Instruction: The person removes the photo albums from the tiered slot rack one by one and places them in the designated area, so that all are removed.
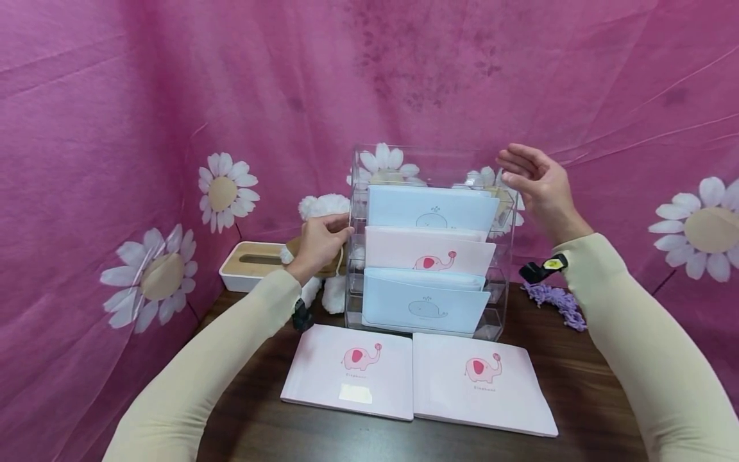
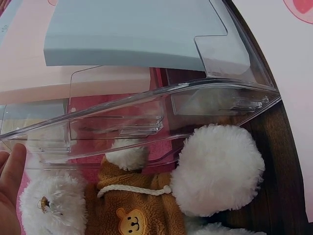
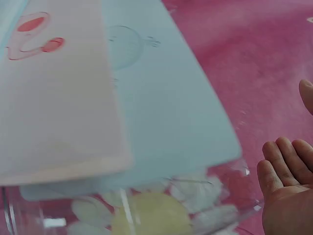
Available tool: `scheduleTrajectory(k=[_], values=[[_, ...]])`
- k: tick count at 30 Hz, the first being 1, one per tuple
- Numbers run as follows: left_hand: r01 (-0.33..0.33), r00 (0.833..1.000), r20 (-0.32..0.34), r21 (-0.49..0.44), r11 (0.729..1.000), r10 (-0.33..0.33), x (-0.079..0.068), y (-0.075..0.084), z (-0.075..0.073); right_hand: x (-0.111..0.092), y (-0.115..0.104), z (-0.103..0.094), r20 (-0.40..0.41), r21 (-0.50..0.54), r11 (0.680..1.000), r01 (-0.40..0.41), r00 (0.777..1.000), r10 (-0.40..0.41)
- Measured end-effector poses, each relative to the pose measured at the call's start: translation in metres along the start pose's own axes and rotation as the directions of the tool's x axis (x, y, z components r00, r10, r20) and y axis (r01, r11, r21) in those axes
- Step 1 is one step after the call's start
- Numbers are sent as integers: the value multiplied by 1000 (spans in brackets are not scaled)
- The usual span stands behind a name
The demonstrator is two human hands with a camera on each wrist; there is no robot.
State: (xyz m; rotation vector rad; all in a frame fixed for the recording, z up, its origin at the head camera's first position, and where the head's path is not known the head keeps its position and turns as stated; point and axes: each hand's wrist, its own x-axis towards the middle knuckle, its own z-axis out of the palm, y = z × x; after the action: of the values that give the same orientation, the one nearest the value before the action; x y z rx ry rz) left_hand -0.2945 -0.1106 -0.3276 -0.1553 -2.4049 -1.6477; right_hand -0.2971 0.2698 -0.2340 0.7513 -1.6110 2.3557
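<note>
Two pink booklets [image 1: 323, 385] lie flat side by side on the dark table [image 1: 346, 443], just in front of a clear tiered rack [image 1: 439, 173]. It holds lower blue booklets [image 1: 389, 308] nearest, pink elephant ones [image 1: 387, 253] in the middle and upper blue booklets [image 1: 398, 208] farthest back. At its left side, the left hand [image 1: 323, 244] touches the edge with extended fingers; near its far right corner, the right hand [image 1: 543, 183] is loose, grasping nothing. Left stand a white plush [image 1: 326, 205] and a wooden-lidded box [image 1: 248, 282]; right lies purple yarn [image 1: 557, 305].
</note>
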Motion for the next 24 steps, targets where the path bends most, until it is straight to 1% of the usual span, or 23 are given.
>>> scheduleTrajectory(k=[5,7,11,16,18,20,23,24], values=[[5,1000,1,-7,1000,-5,-1,0,0,-1,16,8,-1,-149,988,-41,999,41],[4,1000,4,-7,1000,-4,-1,0,0,-1,20,10,-6,-169,984,-53,999,53],[-3,1000,11,5,1000,3,0,1,0,-1,29,13,-11,-175,981,-78,997,77],[-9,1000,12,6,1000,9,0,1,1,-1,41,12,-7,-274,956,-105,994,107],[-16,1000,8,8,1000,15,0,1,2,-1,45,11,-26,-361,925,-119,993,117],[-28,1000,2,6,1000,28,0,0,2,-3,48,11,-51,-446,884,-141,990,132],[-31,1000,-4,8,999,31,-1,-1,1,-5,53,12,-92,-584,788,-197,980,176],[-30,1000,-5,9,1000,30,-1,-1,0,-6,55,13,-104,-609,764,-215,976,192]])
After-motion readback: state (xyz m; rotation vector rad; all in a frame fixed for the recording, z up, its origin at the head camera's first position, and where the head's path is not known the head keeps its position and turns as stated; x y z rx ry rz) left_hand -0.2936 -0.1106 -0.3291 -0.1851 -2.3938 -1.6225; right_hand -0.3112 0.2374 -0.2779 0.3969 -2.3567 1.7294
